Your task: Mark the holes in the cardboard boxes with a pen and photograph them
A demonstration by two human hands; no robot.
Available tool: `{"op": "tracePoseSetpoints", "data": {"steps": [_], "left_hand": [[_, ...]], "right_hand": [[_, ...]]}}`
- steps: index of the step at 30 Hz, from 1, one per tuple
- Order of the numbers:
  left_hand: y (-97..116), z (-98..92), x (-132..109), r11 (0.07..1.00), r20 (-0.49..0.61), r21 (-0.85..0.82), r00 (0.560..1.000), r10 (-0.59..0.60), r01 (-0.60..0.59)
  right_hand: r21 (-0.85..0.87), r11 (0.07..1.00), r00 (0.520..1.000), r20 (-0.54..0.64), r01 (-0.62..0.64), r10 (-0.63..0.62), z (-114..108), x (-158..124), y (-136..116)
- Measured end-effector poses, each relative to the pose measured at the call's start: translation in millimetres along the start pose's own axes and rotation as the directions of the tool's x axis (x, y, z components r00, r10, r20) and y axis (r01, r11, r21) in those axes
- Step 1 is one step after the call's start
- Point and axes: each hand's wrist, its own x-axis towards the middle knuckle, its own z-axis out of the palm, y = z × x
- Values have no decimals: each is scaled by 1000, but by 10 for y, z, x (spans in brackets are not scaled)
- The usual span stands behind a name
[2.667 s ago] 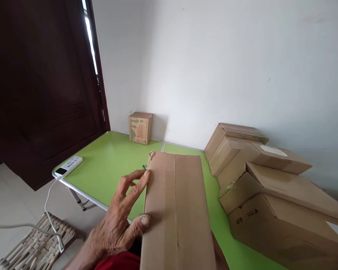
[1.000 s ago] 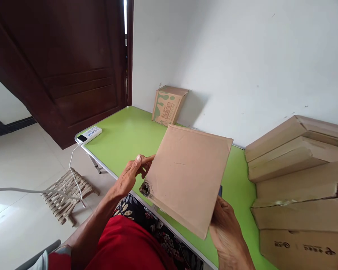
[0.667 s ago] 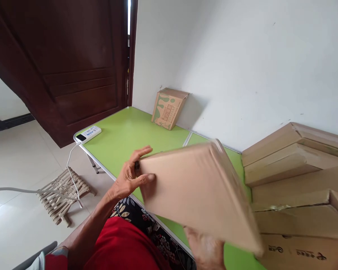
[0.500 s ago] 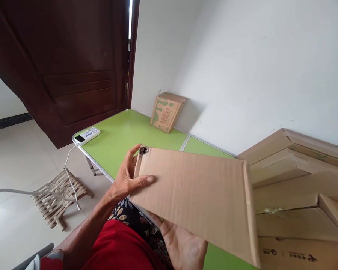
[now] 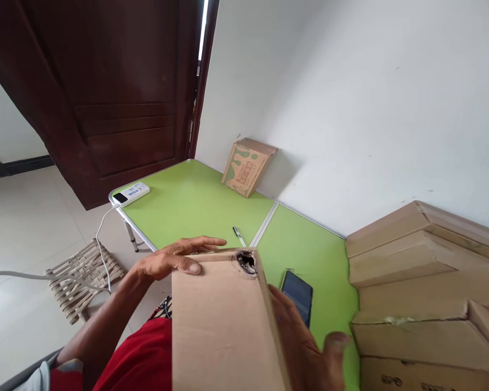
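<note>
At the green table (image 5: 195, 195) | left hand (image 5: 167, 259): I'm gripping the box (image 5: 222, 320) by an edge, likely for steadying | right hand (image 5: 305, 331): I'm holding unclenched alongside, maybe bracing

Two hands (image 5: 167, 262) (image 5: 305, 339), one phone (image 5: 298, 296), one pen (image 5: 239, 236)

Box (image 5: 224, 326) obstructs; tabletop (image 5: 332, 304) right of phone (image 5: 297, 296) seems passable.

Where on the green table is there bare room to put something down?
Widest: the green table between the white device, the printed box and the pen. Smaller: the strip beyond the phone, bordered by the metal seam, the wall and the stacked cartons. Crowded: the near side, where the left hand and right hand are at the held box.
</note>
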Motion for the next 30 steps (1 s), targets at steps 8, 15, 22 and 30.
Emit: {"op": "tracePoseSetpoints", "data": {"steps": [8,15,22,30], "left_hand": [[162,-83,-9,851,-68,504,989,-128,145],[-34,-44,-50,821,-136,519,971,-197,239],[-84,240,-16,668,-321,726,940,119,164],[-93,768,118,367,-411,879,875,258,304]], "right_hand": [[-308,951,999,-19,-31,27,477,261,-471],[-207,956,974,-133,-210,185,592,295,-75],[-121,970,962,-202,-210,183,594,203,110],[-55,987,983,-116,-150,143,589,94,157]]}}
